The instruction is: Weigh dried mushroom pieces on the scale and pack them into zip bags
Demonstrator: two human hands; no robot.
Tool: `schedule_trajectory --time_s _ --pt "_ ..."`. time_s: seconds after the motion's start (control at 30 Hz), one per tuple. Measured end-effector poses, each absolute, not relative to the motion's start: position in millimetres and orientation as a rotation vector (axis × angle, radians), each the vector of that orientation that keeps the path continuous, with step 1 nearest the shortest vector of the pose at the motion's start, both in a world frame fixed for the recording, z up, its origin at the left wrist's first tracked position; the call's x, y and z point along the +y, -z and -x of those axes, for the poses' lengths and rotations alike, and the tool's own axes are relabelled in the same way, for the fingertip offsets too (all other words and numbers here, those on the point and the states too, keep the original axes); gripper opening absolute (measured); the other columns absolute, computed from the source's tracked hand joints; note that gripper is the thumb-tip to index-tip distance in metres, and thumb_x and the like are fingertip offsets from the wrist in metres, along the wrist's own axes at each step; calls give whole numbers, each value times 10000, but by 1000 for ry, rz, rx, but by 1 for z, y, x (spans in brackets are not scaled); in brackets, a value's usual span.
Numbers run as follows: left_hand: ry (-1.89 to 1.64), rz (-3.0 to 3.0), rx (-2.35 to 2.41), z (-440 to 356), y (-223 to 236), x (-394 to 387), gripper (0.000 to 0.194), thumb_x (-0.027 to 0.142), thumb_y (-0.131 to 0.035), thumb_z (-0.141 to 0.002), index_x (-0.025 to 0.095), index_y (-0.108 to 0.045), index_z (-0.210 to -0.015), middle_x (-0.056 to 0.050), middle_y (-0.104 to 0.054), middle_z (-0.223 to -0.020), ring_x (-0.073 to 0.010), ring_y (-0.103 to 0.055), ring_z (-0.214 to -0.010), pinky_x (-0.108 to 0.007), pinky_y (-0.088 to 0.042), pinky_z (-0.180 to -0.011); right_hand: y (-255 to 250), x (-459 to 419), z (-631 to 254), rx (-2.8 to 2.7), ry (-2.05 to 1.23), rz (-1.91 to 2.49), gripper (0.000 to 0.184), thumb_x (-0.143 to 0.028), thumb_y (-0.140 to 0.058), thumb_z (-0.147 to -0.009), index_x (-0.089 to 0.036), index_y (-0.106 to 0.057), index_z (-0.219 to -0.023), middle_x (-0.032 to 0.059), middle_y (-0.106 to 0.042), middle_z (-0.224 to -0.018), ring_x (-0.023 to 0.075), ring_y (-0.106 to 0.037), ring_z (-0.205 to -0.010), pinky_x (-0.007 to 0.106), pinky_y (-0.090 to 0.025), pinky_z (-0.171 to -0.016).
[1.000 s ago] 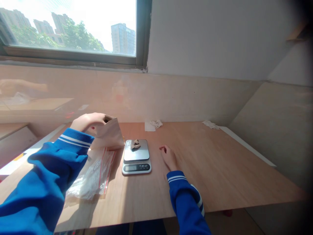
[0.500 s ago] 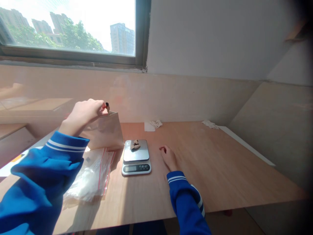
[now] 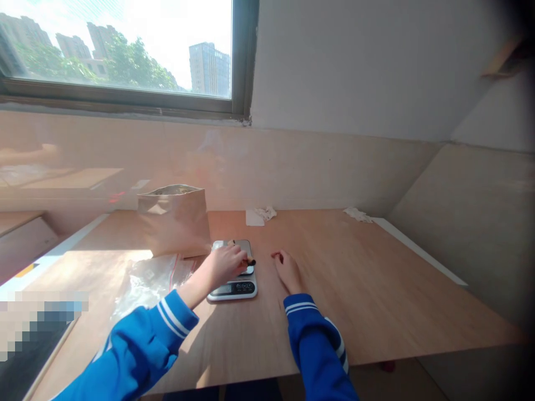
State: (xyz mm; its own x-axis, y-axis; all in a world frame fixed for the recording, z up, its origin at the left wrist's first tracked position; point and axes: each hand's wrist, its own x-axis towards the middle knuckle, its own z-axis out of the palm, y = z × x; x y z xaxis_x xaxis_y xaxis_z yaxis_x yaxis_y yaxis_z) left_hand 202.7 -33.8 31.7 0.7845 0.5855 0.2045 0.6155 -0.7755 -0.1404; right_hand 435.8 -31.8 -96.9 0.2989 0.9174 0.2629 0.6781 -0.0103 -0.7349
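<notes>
A small silver digital scale [image 3: 234, 287] sits on the wooden table [image 3: 334, 289]. My left hand [image 3: 223, 265] is over the scale's platform with its fingers pinched together on a small dark piece that sticks out at its right side. A pale lump lies on the platform's far edge, mostly hidden by the hand. My right hand [image 3: 287, 269] rests flat on the table just right of the scale, fingers loosely curled and holding nothing. A brown paper bag [image 3: 174, 220] stands open behind and left of the scale.
Clear zip bags with red seals [image 3: 150, 284] lie left of the scale. Crumpled white tissue [image 3: 261, 214] and another scrap [image 3: 356, 213] lie near the back wall. A window is above the tiled backsplash. The table's front edge is close to me.
My left hand left the paper bag's mouth, carrying a small dark piece, and came down to the scale's platform. The bag now stands alone. My right hand stayed put.
</notes>
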Motion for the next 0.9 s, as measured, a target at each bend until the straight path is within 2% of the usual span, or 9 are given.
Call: schedule_trajectory --time_s 0.13,0.23,0.4,0.53,0.6,0.7,0.9 --pt "162 2653 -996 -210 3 -27 204 327 -620 -830 151 -613 -935 -116 -642 -919 -241 -606 -881 -325 -447 -686 96 -32 -436 -1446 -367 1753 255 -206 -397 -870 -204 -651 -885 35 -702 -944 170 -635 -865 250 -450 -748" --pt "202 2631 -1006 -209 2 -25 240 380 -584 -850 151 -624 -909 -124 -625 -919 -243 -595 -877 -335 -439 -689 97 -31 -436 -1443 -364 1756 263 -204 -392 -870 -205 -654 -884 36 -702 -937 171 -635 -866 253 -449 -754" --pt "637 2503 -1145 -192 -66 -27 298 333 -346 -953 197 -611 -978 -96 -615 -980 -200 -577 -856 -329 -441 -749 98 -30 -436 -1446 -364 1757 262 -202 -391 -868 -203 -653 -882 36 -701 -934 174 -636 -863 254 -448 -747" --pt "1036 2008 -1478 -161 -129 -9 305 297 -329 -932 148 -562 -1060 -130 -592 -1042 -248 -548 -1001 -370 -415 -898 97 -31 -435 -1451 -360 1757 259 -197 -390 -871 -206 -649 -879 37 -702 -944 176 -637 -868 258 -450 -755" --pt "1004 1880 -1618 -143 -145 6 326 309 -352 -905 123 -558 -1077 -153 -591 -1073 -278 -543 -1027 -392 -411 -905 96 -32 -435 -1452 -363 1756 255 -195 -396 -868 -207 -651 -880 38 -703 -949 176 -637 -874 256 -451 -760" --pt "789 1942 -1811 -122 -150 22 356 324 -327 -887 133 -613 -980 -164 -640 -974 -298 -571 -980 -387 -437 -836 97 -31 -435 -1444 -370 1752 257 -194 -396 -866 -209 -652 -877 38 -702 -953 175 -637 -877 256 -455 -760" --pt "499 2053 -1938 -107 -154 21 376 341 -354 -842 163 -682 -798 -143 -695 -831 -285 -607 -862 -352 -451 -729 98 -31 -435 -1441 -374 1759 259 -207 -391 -865 -210 -650 -876 44 -701 -942 177 -638 -873 259 -456 -760"
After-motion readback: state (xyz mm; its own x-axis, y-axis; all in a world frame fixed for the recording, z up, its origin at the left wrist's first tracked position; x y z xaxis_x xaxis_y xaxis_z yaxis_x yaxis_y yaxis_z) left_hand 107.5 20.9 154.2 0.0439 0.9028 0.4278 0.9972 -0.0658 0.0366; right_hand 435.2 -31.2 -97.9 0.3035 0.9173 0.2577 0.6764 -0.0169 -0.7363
